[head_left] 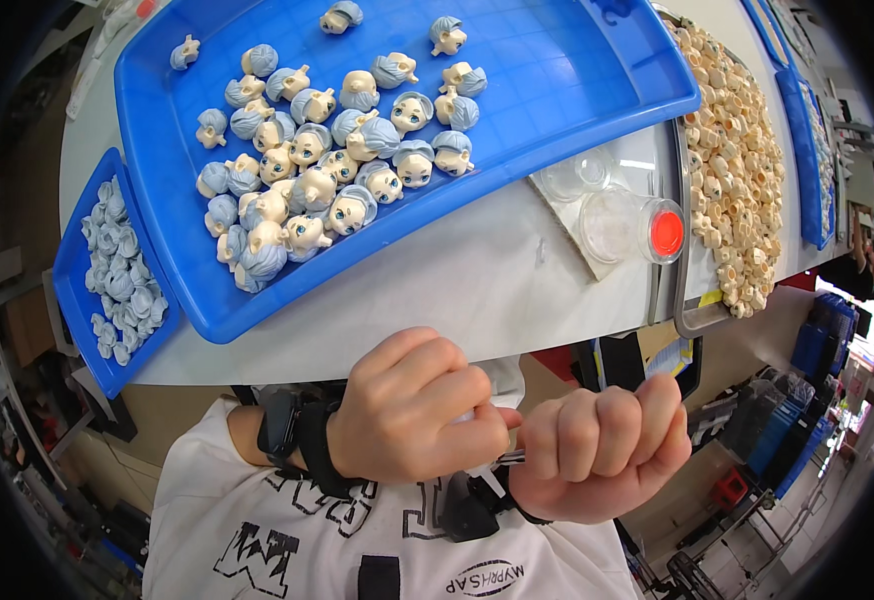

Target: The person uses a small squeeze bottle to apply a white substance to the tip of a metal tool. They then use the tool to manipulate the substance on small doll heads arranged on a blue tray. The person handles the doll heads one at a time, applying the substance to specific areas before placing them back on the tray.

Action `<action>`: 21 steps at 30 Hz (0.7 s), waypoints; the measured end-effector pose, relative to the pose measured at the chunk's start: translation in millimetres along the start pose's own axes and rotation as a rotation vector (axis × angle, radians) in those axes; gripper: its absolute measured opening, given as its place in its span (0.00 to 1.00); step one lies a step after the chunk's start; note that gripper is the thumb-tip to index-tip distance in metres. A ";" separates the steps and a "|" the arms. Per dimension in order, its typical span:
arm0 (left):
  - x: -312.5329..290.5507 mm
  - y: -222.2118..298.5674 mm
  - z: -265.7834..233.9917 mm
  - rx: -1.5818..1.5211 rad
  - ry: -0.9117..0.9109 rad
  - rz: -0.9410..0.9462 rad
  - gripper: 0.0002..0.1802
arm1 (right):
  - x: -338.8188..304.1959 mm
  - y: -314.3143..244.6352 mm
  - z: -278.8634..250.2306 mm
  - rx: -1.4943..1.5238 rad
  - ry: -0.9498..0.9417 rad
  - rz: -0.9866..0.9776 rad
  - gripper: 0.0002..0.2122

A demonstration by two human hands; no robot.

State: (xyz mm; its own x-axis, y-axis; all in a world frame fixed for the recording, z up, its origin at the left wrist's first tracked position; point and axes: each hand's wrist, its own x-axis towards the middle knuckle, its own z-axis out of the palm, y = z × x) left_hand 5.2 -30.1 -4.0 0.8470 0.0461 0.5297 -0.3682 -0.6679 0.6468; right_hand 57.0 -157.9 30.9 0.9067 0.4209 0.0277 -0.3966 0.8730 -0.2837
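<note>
In front of my chest, my left hand (pixel 412 410) is closed, back of the hand up. A small pale bit of something shows between its fingers, mostly hidden. My right hand (pixel 602 445) is curled tight close beside it, around a thin metal tool (pixel 510 457) that shows only as a short dark, shiny length between the hands. Beyond them, a large blue tray (pixel 547 165) holds many doll heads (pixel 347 210) with light blue hair and painted eyes. At the left, a smaller blue tray (pixel 82 300) carries loose light blue hair pieces (pixel 122 265).
On the white table (pixel 397 330), clear round containers (pixel 612 222), one with a red centre (pixel 667 233), stand on a flat board at the right. Further right, a metal tray (pixel 695 315) is heaped with cream-coloured parts (pixel 737 170). The table's near edge lies just beyond my hands.
</note>
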 end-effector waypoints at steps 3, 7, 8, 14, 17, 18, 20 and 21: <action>1.2 1.0 0.3 -0.123 -0.009 -0.045 0.16 | -4.7 7.9 9.0 -0.135 -0.087 -0.241 0.16; -0.2 2.2 -0.3 -0.258 -0.027 -0.121 0.15 | -14.3 8.1 9.5 -0.350 -0.147 -0.455 0.15; 0.2 2.5 -1.1 -0.268 -0.034 -0.124 0.15 | -15.9 11.7 10.5 -0.349 -0.159 -0.507 0.15; -0.7 1.5 -3.0 -0.300 -0.028 -0.140 0.15 | -16.2 13.1 11.6 -0.359 -0.255 -0.536 0.15; -0.8 1.4 -4.1 -0.304 -0.030 -0.145 0.15 | -10.9 23.0 12.2 -0.369 -0.287 -0.581 0.15; 0.8 2.5 -4.4 -0.316 -0.032 -0.139 0.15 | -10.6 24.5 14.0 -0.384 -0.300 -0.617 0.15; 2.2 3.8 -4.7 -0.321 -0.034 -0.139 0.15 | -10.8 27.6 13.6 -0.396 -0.323 -0.677 0.16; 2.3 4.1 -4.5 -0.316 -0.036 -0.143 0.15 | -10.0 29.4 12.9 -0.412 -0.339 -0.708 0.16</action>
State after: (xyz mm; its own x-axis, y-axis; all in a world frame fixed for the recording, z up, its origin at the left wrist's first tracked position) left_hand 3.9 -29.4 2.3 0.9094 0.0930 0.4054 -0.3405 -0.3932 0.8541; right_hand 34.4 -133.3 34.7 0.8027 -0.0774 0.5913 0.3838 0.8259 -0.4129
